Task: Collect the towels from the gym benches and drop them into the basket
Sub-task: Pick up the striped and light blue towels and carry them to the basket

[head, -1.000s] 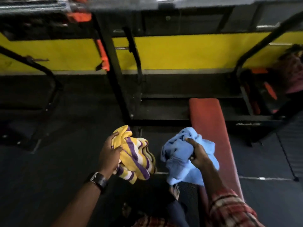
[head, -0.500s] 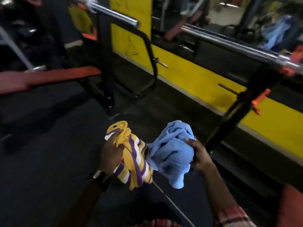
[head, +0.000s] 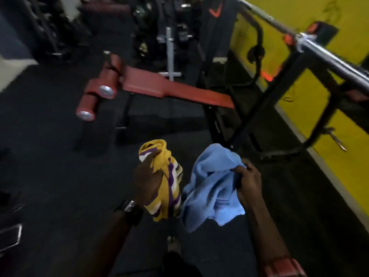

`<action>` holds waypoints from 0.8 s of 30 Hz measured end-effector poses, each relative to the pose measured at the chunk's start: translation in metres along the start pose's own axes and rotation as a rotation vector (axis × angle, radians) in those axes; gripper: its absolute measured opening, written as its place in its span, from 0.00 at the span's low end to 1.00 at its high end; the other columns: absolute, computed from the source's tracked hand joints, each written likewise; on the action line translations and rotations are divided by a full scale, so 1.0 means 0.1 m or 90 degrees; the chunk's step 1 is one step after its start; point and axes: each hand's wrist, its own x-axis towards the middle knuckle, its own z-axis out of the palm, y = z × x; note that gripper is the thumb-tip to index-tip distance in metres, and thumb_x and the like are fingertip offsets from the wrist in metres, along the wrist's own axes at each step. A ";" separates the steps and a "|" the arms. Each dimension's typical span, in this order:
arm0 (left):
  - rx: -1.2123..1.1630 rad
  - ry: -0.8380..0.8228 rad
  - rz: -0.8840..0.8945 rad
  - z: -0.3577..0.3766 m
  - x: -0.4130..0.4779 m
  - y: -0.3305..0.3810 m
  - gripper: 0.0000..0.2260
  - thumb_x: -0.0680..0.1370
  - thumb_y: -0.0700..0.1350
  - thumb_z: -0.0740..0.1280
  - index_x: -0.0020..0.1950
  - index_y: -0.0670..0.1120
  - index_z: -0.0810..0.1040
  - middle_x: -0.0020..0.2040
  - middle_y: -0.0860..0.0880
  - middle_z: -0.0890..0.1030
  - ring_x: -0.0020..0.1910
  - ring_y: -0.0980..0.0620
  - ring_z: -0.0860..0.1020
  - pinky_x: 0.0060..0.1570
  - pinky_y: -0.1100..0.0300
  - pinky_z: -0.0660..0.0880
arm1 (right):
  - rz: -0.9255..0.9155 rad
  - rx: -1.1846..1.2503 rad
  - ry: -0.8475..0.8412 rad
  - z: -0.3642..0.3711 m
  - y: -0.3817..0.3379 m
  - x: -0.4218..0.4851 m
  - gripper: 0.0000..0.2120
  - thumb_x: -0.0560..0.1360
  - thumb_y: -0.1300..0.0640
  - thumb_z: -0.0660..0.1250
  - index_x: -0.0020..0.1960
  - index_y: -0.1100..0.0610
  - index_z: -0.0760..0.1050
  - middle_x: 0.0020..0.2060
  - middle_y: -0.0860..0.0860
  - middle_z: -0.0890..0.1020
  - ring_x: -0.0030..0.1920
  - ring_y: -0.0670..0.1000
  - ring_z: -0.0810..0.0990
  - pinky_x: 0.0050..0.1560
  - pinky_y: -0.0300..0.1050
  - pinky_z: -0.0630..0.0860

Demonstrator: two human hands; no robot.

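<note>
My left hand (head: pixel 146 180) grips a bunched yellow towel with purple and white stripes (head: pixel 169 186), held up in front of me. Beside it my right hand (head: pixel 249 180) clutches a crumpled light blue towel (head: pixel 211 188) that hangs down below the fist. The two towels hang side by side, almost touching. A red padded gym bench (head: pixel 169 86) stands ahead with nothing lying on its pad. No basket is in view.
A black rack (head: pixel 249 120) carrying a chrome barbell (head: pixel 329 56) stands to the right along a yellow wall (head: pixel 339 92). Red foot rollers (head: pixel 95 96) stick out at the bench's left end. More dark gym machines fill the back. The floor (head: pixel 60 176) is dark rubber.
The view has swung left, away from the bench where the blue towel lay, and a different red bench has come into sight. Both hands keep their towels in the same grip.
</note>
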 end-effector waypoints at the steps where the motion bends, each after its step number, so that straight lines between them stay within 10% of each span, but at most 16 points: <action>1: 0.005 0.012 0.002 -0.14 0.14 -0.02 0.28 0.75 0.36 0.69 0.74 0.49 0.70 0.69 0.44 0.76 0.66 0.44 0.76 0.62 0.54 0.72 | 0.003 -0.004 -0.045 0.21 -0.08 0.13 0.06 0.75 0.66 0.64 0.45 0.60 0.79 0.42 0.55 0.85 0.44 0.52 0.84 0.48 0.50 0.79; 15: -0.155 0.342 -0.197 -2.13 1.74 -0.93 0.27 0.66 0.37 0.78 0.63 0.40 0.75 0.55 0.42 0.84 0.54 0.44 0.83 0.57 0.42 0.78 | -0.049 -0.001 -0.367 3.73 -0.59 1.40 0.14 0.73 0.74 0.62 0.42 0.57 0.78 0.35 0.44 0.85 0.38 0.42 0.83 0.39 0.35 0.78; 19: -0.146 0.423 -0.199 -2.68 2.33 -1.28 0.15 0.67 0.46 0.77 0.49 0.63 0.81 0.41 0.63 0.85 0.43 0.66 0.82 0.43 0.61 0.77 | -0.081 -0.049 -0.425 4.86 -0.61 1.61 0.14 0.73 0.74 0.60 0.42 0.57 0.77 0.36 0.50 0.83 0.36 0.45 0.81 0.37 0.38 0.76; 24: -0.122 0.421 -0.192 -3.42 3.05 -1.63 0.17 0.71 0.41 0.75 0.42 0.66 0.81 0.37 0.67 0.83 0.45 0.69 0.81 0.40 0.74 0.73 | -0.068 -0.082 -0.453 6.21 -0.65 1.82 0.19 0.72 0.73 0.59 0.40 0.53 0.81 0.37 0.53 0.83 0.41 0.54 0.80 0.44 0.49 0.76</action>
